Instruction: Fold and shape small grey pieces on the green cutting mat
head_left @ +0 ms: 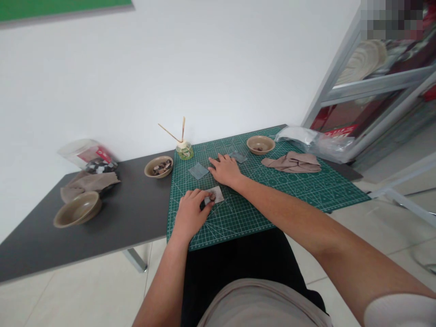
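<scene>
On the green cutting mat, my left hand pinches a small brown lump between thumb and fingers. The lump rests against a pale square sheet; its exact kind is too small to tell. Farther forward, my right hand lies on the mat, palm down with fingers spread. To its left is a grey square sheet, apart from the fingertips. Another greyish sheet lies just beyond the right hand, partly hidden by it or close to touching.
A bowl of small brown pieces stands left of the mat, by a reed diffuser. Farther left are a bowl, a cloth and a clear jar. Rightward lie another bowl, a cloth and a plastic bag.
</scene>
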### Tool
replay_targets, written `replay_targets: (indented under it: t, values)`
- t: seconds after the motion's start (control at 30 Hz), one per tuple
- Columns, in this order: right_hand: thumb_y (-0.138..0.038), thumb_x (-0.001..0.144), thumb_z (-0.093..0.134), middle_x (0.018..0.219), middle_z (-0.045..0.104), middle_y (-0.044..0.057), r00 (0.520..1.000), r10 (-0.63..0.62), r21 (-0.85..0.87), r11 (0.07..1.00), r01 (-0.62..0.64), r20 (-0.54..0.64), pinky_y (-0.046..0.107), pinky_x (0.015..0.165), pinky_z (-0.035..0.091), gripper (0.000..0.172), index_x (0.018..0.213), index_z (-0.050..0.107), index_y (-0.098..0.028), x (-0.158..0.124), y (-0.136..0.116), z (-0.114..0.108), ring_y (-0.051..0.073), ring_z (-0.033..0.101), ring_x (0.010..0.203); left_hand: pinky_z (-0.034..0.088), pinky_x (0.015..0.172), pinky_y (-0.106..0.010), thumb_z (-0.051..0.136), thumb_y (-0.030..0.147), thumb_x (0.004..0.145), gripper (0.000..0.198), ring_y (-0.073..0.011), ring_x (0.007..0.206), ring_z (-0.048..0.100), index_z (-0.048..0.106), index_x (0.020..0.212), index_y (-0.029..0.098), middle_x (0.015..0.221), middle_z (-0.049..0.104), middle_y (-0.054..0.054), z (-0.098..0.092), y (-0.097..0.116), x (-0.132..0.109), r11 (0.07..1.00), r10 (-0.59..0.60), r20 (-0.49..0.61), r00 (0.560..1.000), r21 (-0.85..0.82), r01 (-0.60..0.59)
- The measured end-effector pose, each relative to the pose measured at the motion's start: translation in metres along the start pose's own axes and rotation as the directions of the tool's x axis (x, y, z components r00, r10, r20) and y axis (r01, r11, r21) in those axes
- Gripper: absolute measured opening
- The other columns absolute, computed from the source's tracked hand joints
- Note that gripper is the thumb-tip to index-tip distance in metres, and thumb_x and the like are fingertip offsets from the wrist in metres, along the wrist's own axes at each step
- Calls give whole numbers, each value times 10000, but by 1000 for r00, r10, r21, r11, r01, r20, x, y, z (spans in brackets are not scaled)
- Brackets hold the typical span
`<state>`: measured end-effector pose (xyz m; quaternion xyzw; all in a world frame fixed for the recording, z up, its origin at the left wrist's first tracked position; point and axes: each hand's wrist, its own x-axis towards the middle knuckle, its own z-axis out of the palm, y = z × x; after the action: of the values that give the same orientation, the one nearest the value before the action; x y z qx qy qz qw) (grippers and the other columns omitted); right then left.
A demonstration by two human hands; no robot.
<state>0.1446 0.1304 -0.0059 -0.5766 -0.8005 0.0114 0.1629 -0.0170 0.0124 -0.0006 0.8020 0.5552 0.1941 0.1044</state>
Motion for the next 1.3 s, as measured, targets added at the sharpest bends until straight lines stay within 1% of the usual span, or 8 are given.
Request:
replay_targets:
  t: [0.07,0.13,0.2,0.33,0.6,0.87,1.1,1.3]
  values:
    - [-372,981,473,1451,499,193,997,-34,49,998,38,-73,542,1003,363,470,1409,531,-187,-8,-4,-10,384,445,1281,416,845,-378,577,288,915,131,-234,962,540,650,1017,254,988,654,-27,0,0,0,1000,-4,-1,1000,3,4]
    - [-288,944,534,1272,633,150,985,-135,163,975,152,-111,457,978,396,367,1278,621,-163,-21,-8,-23,319,511,1190,415,841,-377,563,281,918,128,-236,960,537,645,1013,253,988,651,-27,0,1,0,1000,-4,-1,1000,8,4]
    - [-236,896,597,1025,707,95,958,-284,324,904,279,-34,353,898,433,222,1080,685,-148,-38,-10,-33,230,597,989,414,838,-377,569,269,908,110,-241,966,535,637,992,249,983,649,-29,0,1,1,1000,-8,-1,1000,13,8]
    - [-209,817,679,838,680,33,937,-345,482,831,277,58,283,730,420,108,913,680,-161,-68,-11,-39,171,599,791,416,844,-374,600,230,868,94,-243,966,532,619,960,233,970,650,-32,2,0,2,999,-42,-16,999,-3,42]
    - [-203,870,684,887,699,35,916,-401,519,788,330,26,312,845,428,48,869,730,-190,-79,-2,-24,183,605,901,398,897,-414,601,279,881,169,-255,1039,552,608,1047,247,1090,676,-51,3,-1,3,996,-92,-9,996,-20,91]
    - [-235,850,715,844,689,29,936,-351,436,838,327,-27,312,807,438,46,855,736,-194,-76,-2,-16,186,596,859,369,933,-460,586,270,885,253,-274,1102,547,579,1138,270,1191,675,-48,1,3,1,995,-102,-2,995,-8,102]
    - [-216,840,723,880,709,34,897,-440,420,808,413,-34,316,849,451,35,860,735,-190,-75,1,-17,192,596,901,375,907,-445,599,277,879,256,-274,1095,551,610,1135,273,1151,686,-39,0,3,1,995,-99,-3,995,-7,99]
    - [-219,848,713,886,696,59,929,-367,383,852,357,-50,332,848,452,54,831,722,-169,-74,1,-15,201,588,905,374,905,-446,595,267,879,278,-272,1097,550,611,1156,282,1161,683,-41,0,3,1,996,-90,-13,996,-10,90]
